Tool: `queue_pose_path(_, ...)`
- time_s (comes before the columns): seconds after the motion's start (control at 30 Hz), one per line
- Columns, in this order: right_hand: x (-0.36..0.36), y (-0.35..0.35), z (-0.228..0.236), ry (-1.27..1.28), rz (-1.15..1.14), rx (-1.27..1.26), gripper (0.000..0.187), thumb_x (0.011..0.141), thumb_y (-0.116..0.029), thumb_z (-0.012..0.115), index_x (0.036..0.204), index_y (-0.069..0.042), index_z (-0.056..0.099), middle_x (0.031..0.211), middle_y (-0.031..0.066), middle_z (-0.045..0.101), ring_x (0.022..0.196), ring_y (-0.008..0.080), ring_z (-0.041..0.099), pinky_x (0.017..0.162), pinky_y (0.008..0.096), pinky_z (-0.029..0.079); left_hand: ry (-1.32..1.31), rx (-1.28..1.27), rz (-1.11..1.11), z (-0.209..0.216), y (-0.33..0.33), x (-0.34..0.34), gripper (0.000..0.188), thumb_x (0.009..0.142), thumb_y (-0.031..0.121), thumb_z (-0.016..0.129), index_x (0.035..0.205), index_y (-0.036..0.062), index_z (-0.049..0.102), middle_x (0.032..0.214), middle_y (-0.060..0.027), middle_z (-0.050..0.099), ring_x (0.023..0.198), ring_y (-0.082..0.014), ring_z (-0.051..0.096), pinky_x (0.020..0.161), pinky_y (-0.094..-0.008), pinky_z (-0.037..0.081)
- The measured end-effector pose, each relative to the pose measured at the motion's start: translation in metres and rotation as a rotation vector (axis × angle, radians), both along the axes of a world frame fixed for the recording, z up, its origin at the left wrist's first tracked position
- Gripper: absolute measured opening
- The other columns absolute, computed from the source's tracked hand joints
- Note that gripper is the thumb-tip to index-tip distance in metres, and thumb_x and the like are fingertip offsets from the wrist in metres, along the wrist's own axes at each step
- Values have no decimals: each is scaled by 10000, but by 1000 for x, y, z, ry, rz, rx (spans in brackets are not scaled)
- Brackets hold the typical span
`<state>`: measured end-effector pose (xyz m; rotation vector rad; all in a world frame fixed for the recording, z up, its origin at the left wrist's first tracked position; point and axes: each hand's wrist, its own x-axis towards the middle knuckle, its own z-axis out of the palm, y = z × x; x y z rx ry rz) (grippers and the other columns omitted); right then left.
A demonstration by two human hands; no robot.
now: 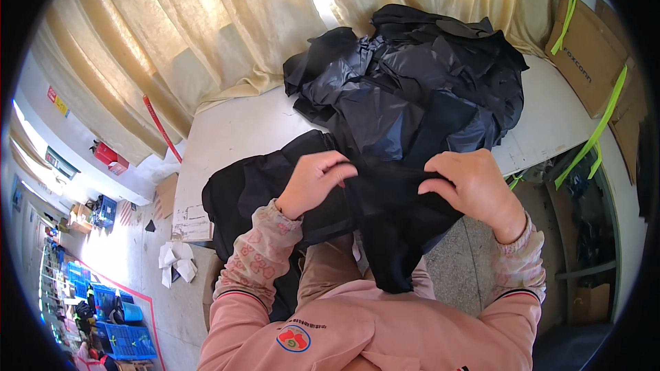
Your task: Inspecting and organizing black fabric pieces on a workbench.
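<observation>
Between my two hands a black cloth piece [395, 223] is stretched over the near edge of the table, its lower end hanging down against my lap. My left hand [316, 177] pinches its left upper edge, thumb against fingers. On the other side my right hand [474, 182] is closed on the right upper edge. Under and beside my left forearm lies a flat stack of black cloth [258, 189]. Just beyond the hands rises a large loose heap of black fabric [405, 89], partly matt and partly shiny. The held piece overlaps the heap's near side.
The white table [227, 130] runs back to beige curtains [240, 34]. At the right stand cardboard sheets [595, 55] with yellow-green straps [605, 117]. White paper scraps [177, 261] are on a box at the left; blue crates [127, 340] stand farther off.
</observation>
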<state>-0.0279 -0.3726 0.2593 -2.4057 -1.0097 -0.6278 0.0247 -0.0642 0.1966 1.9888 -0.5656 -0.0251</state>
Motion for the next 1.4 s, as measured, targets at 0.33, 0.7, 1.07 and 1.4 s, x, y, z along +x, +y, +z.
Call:
queue_pose_path(0.33, 31, -25, 73, 241, -17, 545, 153, 944, -154, 685, 962, -12, 630, 800, -68, 583, 764, 19, 506, 696, 208, 422, 435, -138, -400, -115, 42, -14, 456, 928, 90, 682, 1347, 25, 514, 1163, -90, 625, 1053, -171, 622, 908, -329, 507)
queue_pose_path(0.7, 29, 14, 88, 371, 141, 921, 235, 968, -243, 674, 992, -9, 672, 848, -66, 621, 784, 9, 544, 691, 185, 435, 918, -1315, -260, -154, -72, -24, 597, 1040, 460, 456, 1482, 64, 391, 1511, -119, 454, 1358, -254, 482, 1181, -434, 323)
queue_pose_path(1.07, 102, 5, -126, 372, -445, 195, 398, 959, -397, 610, 1050, -20, 525, 913, 273, 685, 902, 471, 654, 783, 528, 513, 1093, -1492, -714, -111, -71, -35, 593, 1024, 558, 406, 1307, 57, 547, 1173, -113, 625, 860, -223, 585, 712, -346, 429)
queue_pose_path(1.4, 133, -84, -120, 104, -533, 511, 321, 961, -286, 646, 1039, 9, 547, 895, 265, 664, 885, 459, 640, 735, 477, 493, 699, -847, 139, -55, 29, -34, 633, 1015, 587, 413, 1329, 57, 560, 947, -71, 715, 579, -231, 651, 360, -283, 416)
